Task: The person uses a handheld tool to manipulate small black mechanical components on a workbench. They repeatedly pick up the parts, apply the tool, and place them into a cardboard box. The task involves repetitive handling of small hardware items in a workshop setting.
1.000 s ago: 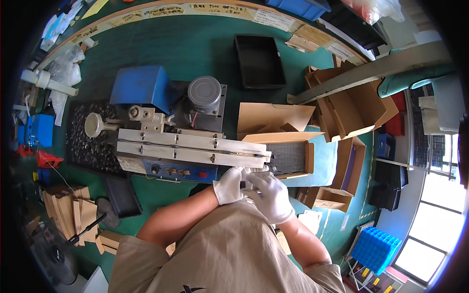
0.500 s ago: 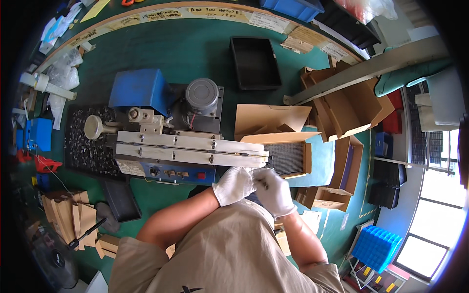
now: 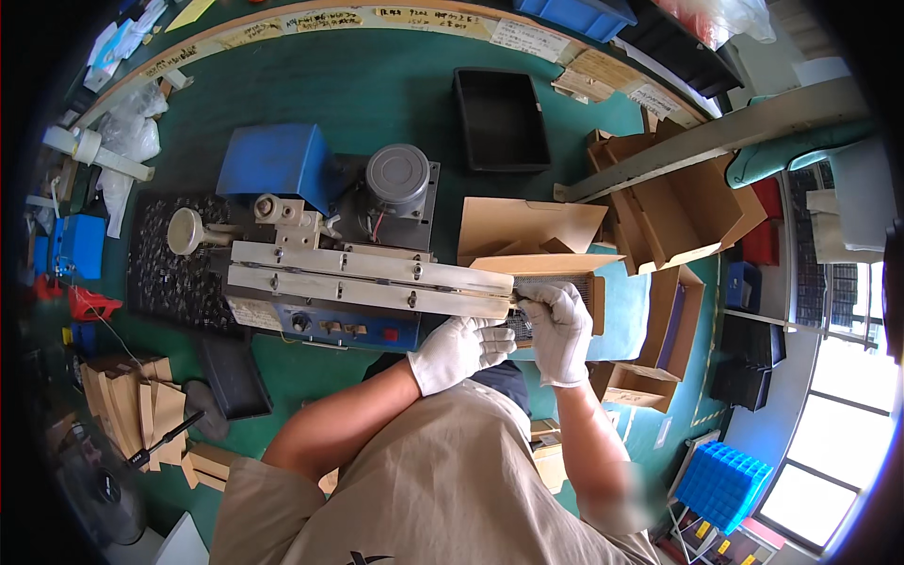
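Observation:
My left hand (image 3: 460, 354), in a white glove, lies just below the right end of a long metal guide rail (image 3: 367, 284). Its fingers are stretched out, slightly apart, with nothing visible in them. At the rail's tip is my right hand (image 3: 561, 330), also gloved, thumb and fingers pinched together; whatever they hold is hidden or too small to make out. The rail belongs to a bench machine with a blue box-shaped cover (image 3: 273, 162), a round grey motor (image 3: 395, 173) and a blue switch panel (image 3: 353, 330). Partly behind my right hand sits a cardboard box (image 3: 597, 303) holding rows of small dark parts.
Many small dark pieces fill a black tray (image 3: 169, 273) left of the machine. A black bin (image 3: 504, 122) stands farther back. Open cardboard boxes (image 3: 678, 212) crowd the right, beneath a slanting metal bar (image 3: 716, 137). Flattened cardboard (image 3: 137, 414) leans at lower left.
My right hand has moved up and right, away from my left hand, to the rail's end. My left hand's fingers have straightened. The whole view has shifted slightly.

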A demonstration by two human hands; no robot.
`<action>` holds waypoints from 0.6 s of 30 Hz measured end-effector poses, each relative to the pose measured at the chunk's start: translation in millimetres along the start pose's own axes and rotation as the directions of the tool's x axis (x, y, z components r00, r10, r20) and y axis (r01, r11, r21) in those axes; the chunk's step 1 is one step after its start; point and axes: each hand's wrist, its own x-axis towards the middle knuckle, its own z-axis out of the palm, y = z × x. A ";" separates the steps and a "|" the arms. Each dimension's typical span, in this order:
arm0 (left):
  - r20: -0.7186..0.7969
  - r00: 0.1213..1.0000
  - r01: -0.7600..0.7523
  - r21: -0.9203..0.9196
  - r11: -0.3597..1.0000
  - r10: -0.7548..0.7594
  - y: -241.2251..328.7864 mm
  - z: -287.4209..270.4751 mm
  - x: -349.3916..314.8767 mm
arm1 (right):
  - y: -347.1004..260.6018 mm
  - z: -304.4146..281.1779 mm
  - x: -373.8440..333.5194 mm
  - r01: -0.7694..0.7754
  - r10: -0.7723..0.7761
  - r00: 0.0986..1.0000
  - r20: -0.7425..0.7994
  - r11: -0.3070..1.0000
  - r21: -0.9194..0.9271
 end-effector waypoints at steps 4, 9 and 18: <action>-0.118 0.993 0.009 0.128 0.992 0.006 -3.1 7.1 -0.7 | -15.7 1.4 4.0 0.157 -0.147 0.984 0.102 0.983 -0.099; -0.312 0.950 0.115 0.417 0.902 0.023 -8.9 -1.0 5.9 | -17.3 -20.7 1.2 0.096 -0.105 0.991 -0.080 0.989 -0.117; 0.022 0.709 0.318 0.882 -0.348 0.705 -24.9 -120.0 141.0 | 55.8 -68.0 -44.8 -0.342 0.336 0.938 -0.087 0.938 -0.058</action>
